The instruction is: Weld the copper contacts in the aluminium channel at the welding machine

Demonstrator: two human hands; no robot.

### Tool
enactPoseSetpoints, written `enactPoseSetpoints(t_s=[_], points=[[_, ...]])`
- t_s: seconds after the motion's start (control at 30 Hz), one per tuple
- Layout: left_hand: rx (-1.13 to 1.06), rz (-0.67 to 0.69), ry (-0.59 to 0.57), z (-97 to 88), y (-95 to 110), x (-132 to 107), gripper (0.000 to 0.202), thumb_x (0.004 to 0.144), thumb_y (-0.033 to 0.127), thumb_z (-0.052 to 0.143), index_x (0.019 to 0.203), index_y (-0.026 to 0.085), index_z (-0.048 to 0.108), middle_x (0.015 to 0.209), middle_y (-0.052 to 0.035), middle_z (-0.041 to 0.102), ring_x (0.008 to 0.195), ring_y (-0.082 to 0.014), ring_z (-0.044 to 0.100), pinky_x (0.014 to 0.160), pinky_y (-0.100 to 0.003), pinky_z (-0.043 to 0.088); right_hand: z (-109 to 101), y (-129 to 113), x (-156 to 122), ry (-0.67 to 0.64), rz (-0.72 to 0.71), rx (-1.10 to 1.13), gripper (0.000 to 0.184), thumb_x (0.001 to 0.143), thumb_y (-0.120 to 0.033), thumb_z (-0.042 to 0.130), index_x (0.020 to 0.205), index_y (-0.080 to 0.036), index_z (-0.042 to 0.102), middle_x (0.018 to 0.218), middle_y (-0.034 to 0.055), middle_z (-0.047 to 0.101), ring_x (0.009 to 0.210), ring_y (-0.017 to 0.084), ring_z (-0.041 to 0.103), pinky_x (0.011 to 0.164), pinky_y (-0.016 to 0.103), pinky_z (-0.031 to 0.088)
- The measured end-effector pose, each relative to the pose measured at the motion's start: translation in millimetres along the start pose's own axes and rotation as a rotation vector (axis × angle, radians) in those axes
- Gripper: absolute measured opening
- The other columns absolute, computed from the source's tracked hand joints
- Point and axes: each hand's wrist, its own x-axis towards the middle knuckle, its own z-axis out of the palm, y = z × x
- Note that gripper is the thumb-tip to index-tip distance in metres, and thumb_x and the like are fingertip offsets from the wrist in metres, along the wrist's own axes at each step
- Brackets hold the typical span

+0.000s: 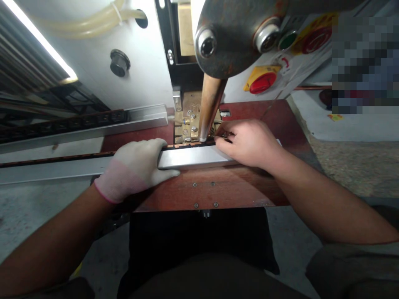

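My left hand [132, 168], in a white glove with a pink cuff, wraps around a long silver metal channel [190, 158]. Copper-coloured strips with dark gaps line the channel's far edge. Bare and bent at the fingers, my right hand [249, 143] rests over the channel's right part. Its fingertips pinch together beside the lower tip of a copper-coloured rod [212, 106]; whatever they hold is too small and hidden to make out. The rod comes down onto the channel's far edge, in front of a brass fixture block [193, 118] with screws.
A reddish-brown work board [199, 191] supports the channel. Behind stands a white machine panel [146, 50] with a black knob [119, 63] and a red rotary switch [262, 82]. A second metal channel [143, 120] lies at the left back. The dark rod holder [237, 37] hangs overhead.
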Motion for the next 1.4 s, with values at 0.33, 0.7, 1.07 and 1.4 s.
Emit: enactPoseSetpoints(t_s=[0.33,0.7,1.07,1.4], points=[[-0.008,0.033,-0.014,1.9,-2,2,0.053,0.104,0.072,0.075,0.122,0.023,0.072,0.119,-0.0163,0.088,0.102,-0.0398,0.085,0.081,-0.047,0.053,-3,-2,-1,-0.053,0.035,-0.005,0.027,0.102,-0.04,0.067,0.104,-0.027,0.091,0.085,0.0095,0.084,0.077,0.029,0.074,0.069,0.041,0.042],[0.012,0.033,0.028,3.9,19,-4,0.06,0.104,0.076,0.077,0.126,0.02,0.077,0.118,-0.0165,0.089,0.104,-0.0425,0.086,0.083,-0.049,0.055,-9,-4,-4,-0.029,-0.022,0.002,0.025,0.103,-0.036,0.067,0.1,-0.028,0.09,0.077,0.0076,0.079,0.075,0.029,0.07,0.071,0.042,0.04],[0.001,0.079,0.23,21.6,43,-10,0.071,0.107,0.082,0.072,0.126,0.015,0.083,0.114,-0.0212,0.086,0.098,-0.0417,0.083,0.083,-0.052,0.057,-10,-5,-12,0.01,-0.169,0.298,0.019,0.096,-0.028,0.067,0.088,-0.025,0.084,0.068,-0.0004,0.069,0.061,0.019,0.056,0.071,0.038,0.043],[0.003,0.095,0.256,23.5,43,-10,0.068,0.109,0.08,0.069,0.125,0.016,0.083,0.115,-0.0207,0.086,0.096,-0.0425,0.083,0.081,-0.054,0.058,0,-4,-12,0.067,-0.224,0.157,0.025,0.101,-0.032,0.065,0.096,-0.024,0.089,0.068,0.0028,0.071,0.069,0.023,0.065,0.073,0.039,0.042]])
